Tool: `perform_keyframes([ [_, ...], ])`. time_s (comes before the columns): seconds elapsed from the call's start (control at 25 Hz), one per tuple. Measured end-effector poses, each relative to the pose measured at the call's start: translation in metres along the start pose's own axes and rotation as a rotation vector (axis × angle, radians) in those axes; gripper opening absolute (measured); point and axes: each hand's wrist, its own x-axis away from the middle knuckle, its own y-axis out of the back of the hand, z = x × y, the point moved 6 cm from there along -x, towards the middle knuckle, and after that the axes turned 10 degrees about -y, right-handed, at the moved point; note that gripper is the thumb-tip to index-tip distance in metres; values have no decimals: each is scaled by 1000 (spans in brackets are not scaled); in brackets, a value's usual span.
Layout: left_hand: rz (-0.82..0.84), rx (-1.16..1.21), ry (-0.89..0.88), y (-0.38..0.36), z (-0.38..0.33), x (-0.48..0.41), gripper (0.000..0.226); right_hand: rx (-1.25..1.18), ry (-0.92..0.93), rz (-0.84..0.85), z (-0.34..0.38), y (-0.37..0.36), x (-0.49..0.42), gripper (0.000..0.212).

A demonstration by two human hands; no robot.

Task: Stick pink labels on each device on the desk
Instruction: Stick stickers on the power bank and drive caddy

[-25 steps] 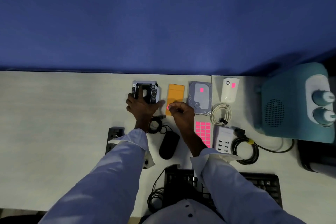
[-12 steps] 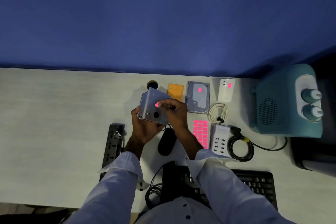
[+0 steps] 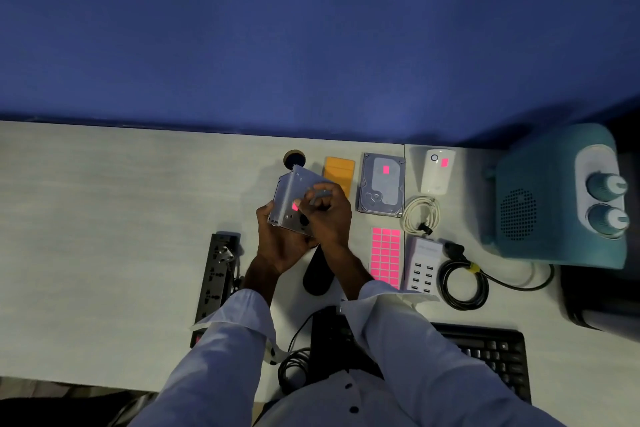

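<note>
The bracket point(image 3: 294, 198) is held above the desk point(image 3: 104, 218), just left of the hard drive point(image 3: 382, 184). The left hand point(image 3: 280, 246) is clamped under it and the right hand point(image 3: 325, 215) curls over it, thumb on the label point(image 3: 295, 207). Rub the label flat from its middle, keeping the bracket steady. A second ago the bracket lay on the desk, unlabelled.

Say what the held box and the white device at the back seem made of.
Held box: likely sheet metal, dull silver-grey with punched holes and folded edges. White device: probably plastic, smooth, faintly glossy, rounded corners.
</note>
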Motion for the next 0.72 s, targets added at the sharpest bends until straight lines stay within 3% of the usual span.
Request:
perform_keyframes([
  [0.16,-97,-131,-56,15,-12,-5,63,106,-28,78,-5,-2,-3,45],
  [0.36,-428,-860,-404,23,-59,-15,32,95,-101,34,-30,18,-3,28],
  [0.44,-538,-1205,-548,30,-76,-29,46,93,-101,16,-40,23,-2,24],
  [0.56,-735,-1588,-562,47,-81,-48,82,126,-107,4,-52,30,-3,23],
  [0.72,-693,-1800,-563,44,-72,-57,97,127,-158,-3,-71,37,-5,23],
])
